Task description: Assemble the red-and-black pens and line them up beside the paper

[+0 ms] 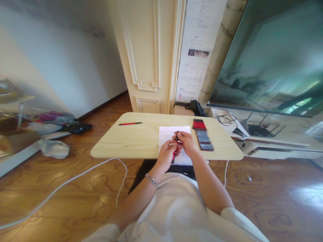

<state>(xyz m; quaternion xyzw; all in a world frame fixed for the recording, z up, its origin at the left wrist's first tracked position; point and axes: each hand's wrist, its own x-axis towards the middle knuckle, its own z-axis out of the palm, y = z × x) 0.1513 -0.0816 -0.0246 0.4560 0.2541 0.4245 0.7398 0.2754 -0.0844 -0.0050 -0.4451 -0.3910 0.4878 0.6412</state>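
My left hand [167,154], with a chain bracelet at the wrist, is closed around a red and black pen [173,157] above the table's near edge. The pen's lower end sticks out below my fingers. My right hand [187,143] pinches the pen's black upper end between thumb and fingers; whether that part is a separate cap I cannot tell. White paper sheets [164,133] lie under both hands. A row of red and black pens [199,123] rests right of the paper, above a dark pack [205,140] partly blurred out. Another pen [130,123] lies alone at the left.
The light wooden table [111,144] has rounded corners. A white cable [75,178] runs over the floor at left. Behind the table stand a cream panel [143,43] and a black bag [198,108]. To the right are a large screen [267,60] and a router [261,129].
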